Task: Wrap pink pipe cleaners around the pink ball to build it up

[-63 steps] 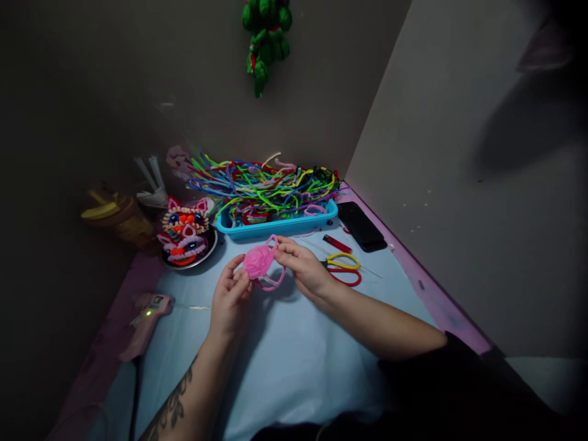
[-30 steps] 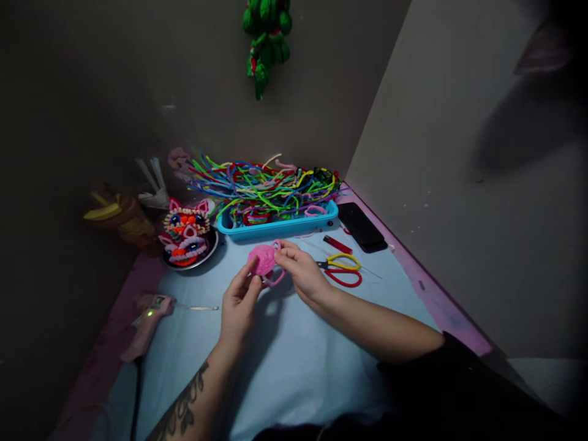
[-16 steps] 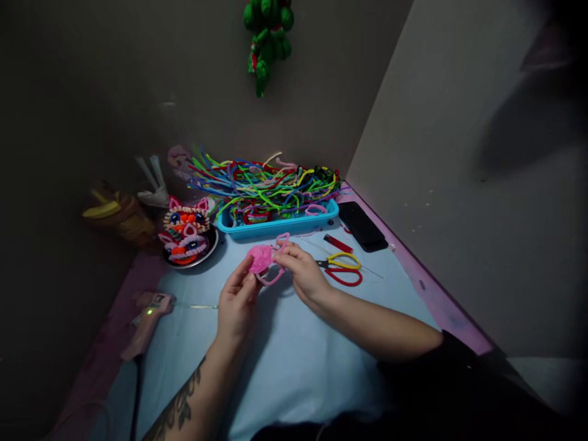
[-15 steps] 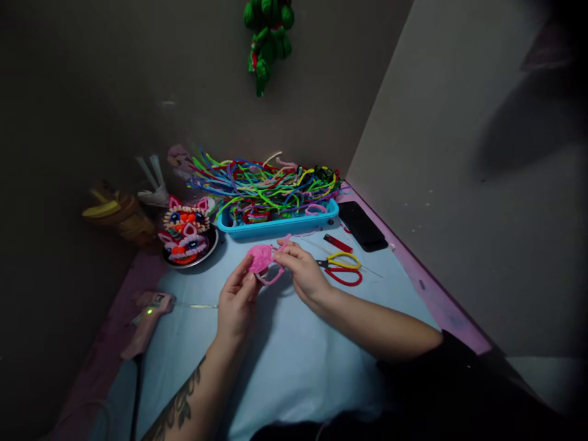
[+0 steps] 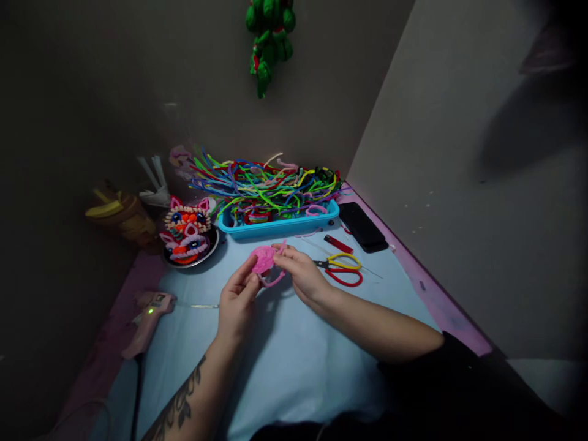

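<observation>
A round pink piece of coiled pipe cleaner (image 5: 263,260) is held up over the table's middle. My left hand (image 5: 239,294) is closed on its left edge, thumb and fingers pinching it. At the right edge, my right hand (image 5: 301,269) pinches the piece and a pink strand, whose short end pokes up above the fingers. A loop of pink pipe cleaner (image 5: 274,282) hangs below the disc between both hands. Just right of my right hand lie scissors (image 5: 342,267) with one yellow and one red handle.
A blue tray (image 5: 275,229) heaped with coloured pipe cleaners stands at the back. Left are a bowl (image 5: 197,260) with two fuzzy animal faces and a pink glue gun (image 5: 149,321) with a lit green light. A red lighter (image 5: 339,244) and black phone (image 5: 362,226) lie right.
The pink strand's upper end has dipped slightly and stands more upright by my right fingers. Both hands keep hold of the pink piece; the view has shifted a little.
</observation>
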Demonstrator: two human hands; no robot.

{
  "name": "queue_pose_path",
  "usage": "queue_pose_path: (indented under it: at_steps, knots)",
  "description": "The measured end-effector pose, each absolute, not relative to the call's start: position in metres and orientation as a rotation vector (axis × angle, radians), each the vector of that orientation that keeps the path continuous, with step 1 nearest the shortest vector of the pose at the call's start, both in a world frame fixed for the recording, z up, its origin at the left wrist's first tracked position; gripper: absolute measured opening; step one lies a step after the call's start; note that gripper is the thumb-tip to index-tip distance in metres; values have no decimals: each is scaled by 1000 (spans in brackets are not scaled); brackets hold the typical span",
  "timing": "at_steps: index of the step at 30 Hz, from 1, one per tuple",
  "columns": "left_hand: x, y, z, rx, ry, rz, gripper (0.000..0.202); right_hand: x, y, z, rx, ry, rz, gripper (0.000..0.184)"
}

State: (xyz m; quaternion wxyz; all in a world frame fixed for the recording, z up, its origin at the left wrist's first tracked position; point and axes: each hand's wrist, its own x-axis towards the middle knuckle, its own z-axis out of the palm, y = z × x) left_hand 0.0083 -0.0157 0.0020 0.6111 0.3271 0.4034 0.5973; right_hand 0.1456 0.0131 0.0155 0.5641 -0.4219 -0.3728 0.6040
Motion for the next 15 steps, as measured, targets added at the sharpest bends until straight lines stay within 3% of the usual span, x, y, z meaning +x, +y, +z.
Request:
queue_pose_path:
  at_steps: [10,15]
  knots:
    - [10,-17,3,796,1135,1592,35,150,28,13,-821,-507,1534,21]
    - [20,-17,0,758,1072,1293,34,147,25,7,-824,-419,1607,19]
